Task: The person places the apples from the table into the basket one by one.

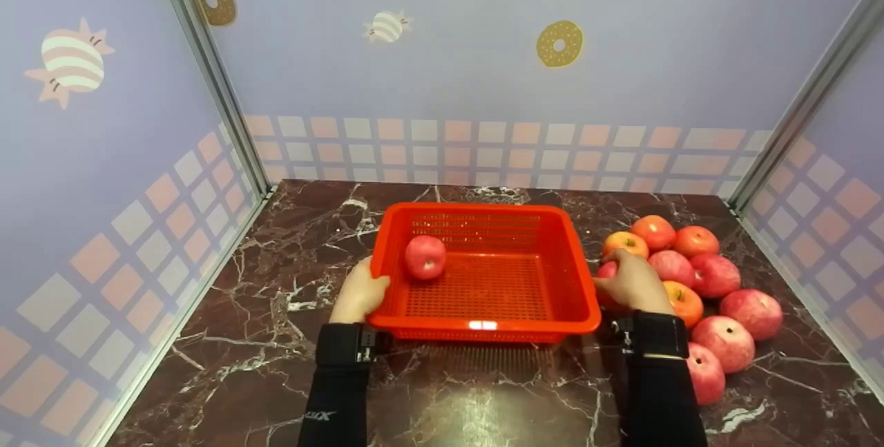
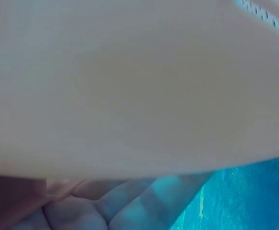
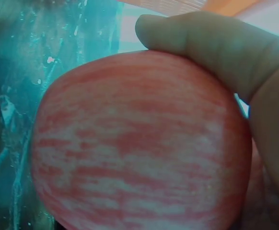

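A red plastic basket [image 1: 483,326] with a slotted bottom sits mid-table, and one red apple [image 1: 425,258] lies inside near its left wall. My left hand [image 1: 360,289] grips the basket's left rim, thumb on top; in the left wrist view the pale, blurred basket wall [image 2: 139,96] covers most of the frame above the fingers [image 2: 134,203]. Just outside the right wall, my right hand [image 1: 635,284] holds a red apple [image 1: 608,270]. Up close, that streaked apple [image 3: 139,139] fills the right wrist view with the thumb [image 3: 187,31] along its side.
Several more apples, such as a large one [image 1: 724,343], cluster to the right around my right forearm. Two orange-yellow fruits [image 1: 626,244] lie among them. The dark marble tabletop [image 1: 276,392] is bounded by patterned panels [image 1: 469,74] at the back and sides.
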The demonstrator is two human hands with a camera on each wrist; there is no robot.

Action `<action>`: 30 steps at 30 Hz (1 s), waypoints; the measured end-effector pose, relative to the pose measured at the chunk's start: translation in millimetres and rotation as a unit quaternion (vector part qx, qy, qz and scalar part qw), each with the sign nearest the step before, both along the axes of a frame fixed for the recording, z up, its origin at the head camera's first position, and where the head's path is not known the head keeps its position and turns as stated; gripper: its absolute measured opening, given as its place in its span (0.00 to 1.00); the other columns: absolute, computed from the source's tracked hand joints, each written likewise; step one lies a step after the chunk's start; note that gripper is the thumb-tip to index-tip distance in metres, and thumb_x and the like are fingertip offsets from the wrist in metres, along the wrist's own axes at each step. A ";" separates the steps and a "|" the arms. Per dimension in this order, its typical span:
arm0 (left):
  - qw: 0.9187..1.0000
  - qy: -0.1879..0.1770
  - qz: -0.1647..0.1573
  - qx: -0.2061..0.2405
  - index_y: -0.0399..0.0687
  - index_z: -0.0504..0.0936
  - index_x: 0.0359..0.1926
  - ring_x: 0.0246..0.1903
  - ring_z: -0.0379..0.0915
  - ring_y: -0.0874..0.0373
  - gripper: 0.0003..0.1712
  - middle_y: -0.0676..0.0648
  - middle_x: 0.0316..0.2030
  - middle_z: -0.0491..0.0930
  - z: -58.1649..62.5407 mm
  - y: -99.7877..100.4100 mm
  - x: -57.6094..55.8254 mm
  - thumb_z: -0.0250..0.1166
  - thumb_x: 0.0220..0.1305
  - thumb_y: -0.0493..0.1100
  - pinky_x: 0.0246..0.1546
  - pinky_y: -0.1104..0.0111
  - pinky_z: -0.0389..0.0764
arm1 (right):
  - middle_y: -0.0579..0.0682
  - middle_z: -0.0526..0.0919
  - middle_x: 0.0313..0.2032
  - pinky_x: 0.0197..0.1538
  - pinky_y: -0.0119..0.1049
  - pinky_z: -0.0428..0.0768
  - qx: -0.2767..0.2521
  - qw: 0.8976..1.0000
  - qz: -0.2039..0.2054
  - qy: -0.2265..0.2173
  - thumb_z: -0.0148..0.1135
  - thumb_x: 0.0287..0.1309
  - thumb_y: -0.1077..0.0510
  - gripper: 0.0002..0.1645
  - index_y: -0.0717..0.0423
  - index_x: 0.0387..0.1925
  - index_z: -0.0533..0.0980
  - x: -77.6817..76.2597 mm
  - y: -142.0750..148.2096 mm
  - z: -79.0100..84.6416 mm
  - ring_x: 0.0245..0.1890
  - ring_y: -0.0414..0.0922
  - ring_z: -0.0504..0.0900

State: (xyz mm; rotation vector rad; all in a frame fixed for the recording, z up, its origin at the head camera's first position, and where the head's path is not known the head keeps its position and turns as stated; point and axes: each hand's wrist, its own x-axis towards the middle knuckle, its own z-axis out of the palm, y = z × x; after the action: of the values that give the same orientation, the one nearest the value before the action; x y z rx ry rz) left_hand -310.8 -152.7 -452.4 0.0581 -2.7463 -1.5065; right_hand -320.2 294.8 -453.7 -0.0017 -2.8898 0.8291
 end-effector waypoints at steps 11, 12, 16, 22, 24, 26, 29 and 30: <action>1.000 0.006 -0.003 -0.005 0.29 0.74 0.64 0.53 0.80 0.37 0.27 0.29 0.55 0.81 0.6 -0.5 -1.4 0.52 0.63 0.31 0.58 0.46 0.80 | 0.71 0.83 0.47 0.55 0.61 0.79 0.002 1.000 0.011 0.004 0.73 0.52 0.52 0.30 0.67 0.52 0.76 0.8 1.4 7.4 0.48 0.66 0.82; 1.000 0.006 -0.002 -0.005 0.29 0.74 0.64 0.53 0.80 0.37 0.27 0.29 0.55 0.81 0.2 -0.5 -1.2 0.52 0.63 0.31 0.58 0.46 0.80 | 0.71 0.82 0.48 0.56 0.61 0.78 0.003 1.000 0.011 0.006 0.73 0.52 0.52 0.31 0.67 0.52 0.75 1.8 1.0 8.6 0.49 0.66 0.82; 1.000 0.005 0.000 -0.006 0.29 0.74 0.64 0.53 0.80 0.37 0.27 0.29 0.55 0.81 -0.7 -1.0 -0.9 0.52 0.63 0.31 0.58 0.47 0.80 | 0.69 0.81 0.46 0.54 0.60 0.78 0.003 1.000 0.008 0.020 0.72 0.52 0.52 0.30 0.67 0.51 0.74 6.6 -0.1 13.0 0.46 0.64 0.80; 1.000 0.004 -0.001 -0.009 0.29 0.74 0.64 0.52 0.80 0.38 0.28 0.30 0.55 0.81 -0.6 -1.5 -1.5 0.52 0.63 0.31 0.57 0.47 0.80 | 0.71 0.79 0.50 0.57 0.64 0.76 0.010 1.000 -0.001 0.029 0.72 0.54 0.49 0.33 0.65 0.55 0.73 11.7 -0.7 19.5 0.51 0.67 0.78; 1.000 0.005 0.000 -0.010 0.30 0.74 0.64 0.52 0.80 0.38 0.28 0.30 0.54 0.82 -1.0 -1.2 -1.4 0.52 0.63 0.31 0.57 0.47 0.80 | 0.73 0.78 0.52 0.58 0.66 0.75 0.013 1.000 -0.005 0.021 0.72 0.54 0.47 0.36 0.65 0.56 0.72 12.9 -0.9 22.2 0.53 0.70 0.77; 1.000 0.006 0.002 -0.011 0.30 0.75 0.64 0.52 0.80 0.38 0.27 0.30 0.54 0.82 -1.1 -1.0 -1.3 0.52 0.63 0.31 0.58 0.47 0.80 | 0.75 0.77 0.53 0.59 0.67 0.74 0.016 1.000 -0.010 0.018 0.72 0.55 0.46 0.36 0.65 0.57 0.72 14.0 -1.0 25.0 0.54 0.71 0.75; 1.000 0.007 0.003 -0.012 0.29 0.74 0.64 0.53 0.79 0.38 0.28 0.30 0.55 0.82 -1.0 -0.6 -0.8 0.52 0.62 0.31 0.59 0.47 0.79 | 0.75 0.76 0.54 0.60 0.67 0.73 0.015 1.000 -0.013 0.016 0.73 0.54 0.46 0.37 0.65 0.57 0.72 16.0 -0.8 29.3 0.54 0.72 0.75; 1.000 0.006 0.004 -0.012 0.29 0.74 0.64 0.53 0.79 0.38 0.28 0.30 0.55 0.81 -1.1 -0.5 -0.6 0.52 0.62 0.31 0.59 0.46 0.79 | 0.75 0.76 0.54 0.60 0.66 0.73 0.015 1.000 -0.013 0.017 0.73 0.54 0.46 0.37 0.65 0.57 0.73 16.6 -0.6 30.8 0.55 0.72 0.75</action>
State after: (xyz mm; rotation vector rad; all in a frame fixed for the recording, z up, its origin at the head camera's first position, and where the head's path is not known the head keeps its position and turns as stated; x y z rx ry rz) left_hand -311.4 -153.2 -453.4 0.0584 -2.7515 -1.4671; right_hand -303.6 294.2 -422.9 -0.0231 -2.8645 0.7738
